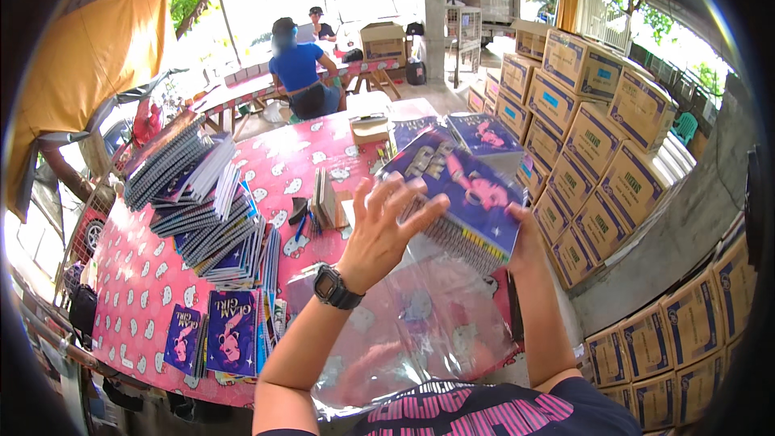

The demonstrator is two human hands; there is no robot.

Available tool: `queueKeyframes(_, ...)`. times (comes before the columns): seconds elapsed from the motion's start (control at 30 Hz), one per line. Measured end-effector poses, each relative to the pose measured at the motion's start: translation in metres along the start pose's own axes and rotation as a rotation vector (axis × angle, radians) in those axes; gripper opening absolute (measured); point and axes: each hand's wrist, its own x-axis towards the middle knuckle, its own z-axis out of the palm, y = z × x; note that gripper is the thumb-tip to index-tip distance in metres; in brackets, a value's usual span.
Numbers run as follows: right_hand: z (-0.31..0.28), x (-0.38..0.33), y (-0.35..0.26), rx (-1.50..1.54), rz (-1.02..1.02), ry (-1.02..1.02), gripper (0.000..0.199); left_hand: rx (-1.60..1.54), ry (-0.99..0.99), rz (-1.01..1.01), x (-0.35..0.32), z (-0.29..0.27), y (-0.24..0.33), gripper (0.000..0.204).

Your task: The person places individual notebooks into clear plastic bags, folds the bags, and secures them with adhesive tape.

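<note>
A bundle of purple spiral notebooks point(491, 203) with a pink figure on the cover is held tilted above the table. My right hand point(526, 244) grips it at the right edge, thumb on the cover. My left hand point(387, 226), a dark watch on its wrist, hovers just left of the bundle with its fingers spread and bent. Clear plastic sheeting point(379, 339) lies in front of me, below the bundle. More purple notebooks point(488, 134) lie just beyond. A small upright stack of pads point(324, 200) stands beyond my left wrist, beside a blue pen point(301, 226).
Fanned piles of spiral notebooks point(211, 230) cover the left of the pink patterned tablecloth point(137, 315), with smaller purple ones point(184, 341) at the near left. Cardboard cartons point(597, 145) are stacked along the right. Two people sit at a far table, one in a blue shirt point(299, 73).
</note>
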Motion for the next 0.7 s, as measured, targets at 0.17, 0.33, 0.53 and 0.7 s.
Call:
queueKeyframes(0.17, 0.011, 0.114, -0.068, -0.217, -0.336, 0.137, 0.044, -0.34, 0.063, -0.35, -0.006, 0.007, 0.031, 0.077)
queueKeyframes(0.33, -0.038, 0.214, -0.078, -0.538, -0.194, 0.381, 0.047, -0.594, -0.114, -0.543, -0.067, 0.018, 0.056, 0.069)
queueKeyframes(0.53, -0.045, 0.239, -0.076, -0.528, 0.035, 0.513, 0.056, -0.494, -0.001, -0.794, -0.119, -0.013, 0.045, 0.063)
queueKeyframes(0.7, -0.039, 0.224, -0.075, -0.686, 0.004, 0.281, 0.049, -0.368, 0.139, -0.934, -0.157, -0.062, 0.028, 0.061)
